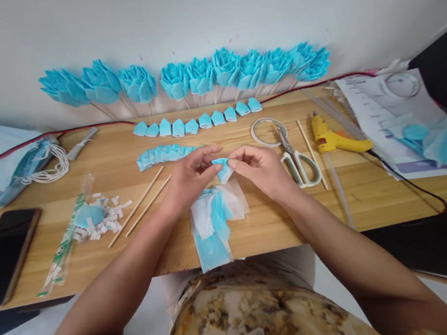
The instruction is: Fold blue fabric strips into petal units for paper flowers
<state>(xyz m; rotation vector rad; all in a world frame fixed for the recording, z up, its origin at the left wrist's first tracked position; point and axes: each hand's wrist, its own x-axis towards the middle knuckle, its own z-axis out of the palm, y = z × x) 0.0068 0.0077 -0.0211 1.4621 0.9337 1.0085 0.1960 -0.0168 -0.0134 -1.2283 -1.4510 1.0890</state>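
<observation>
My left hand [191, 176] and my right hand [261, 168] meet over the middle of the wooden table [258, 224], both pinching one small folded blue petal piece [222, 168] between fingertips. Directly below them lies a pile of blue and white mask-fabric squares [214, 220], hanging over the table's front edge. A fanned stack of folded blue petals [164, 155] lies just behind my left hand. Further back runs a row of separate folded petals [199, 121]. Finished blue fabric flowers on sticks [187, 77] lean against the wall.
Scissors [299, 164], a tape ring [265, 131] and a yellow glue gun [336, 140] with its black cord lie to the right. Wooden skewers [140, 204], white scraps [102, 218] and a dark phone [3, 254] lie left. Face masks [7, 168] sit far left, papers [403, 122] far right.
</observation>
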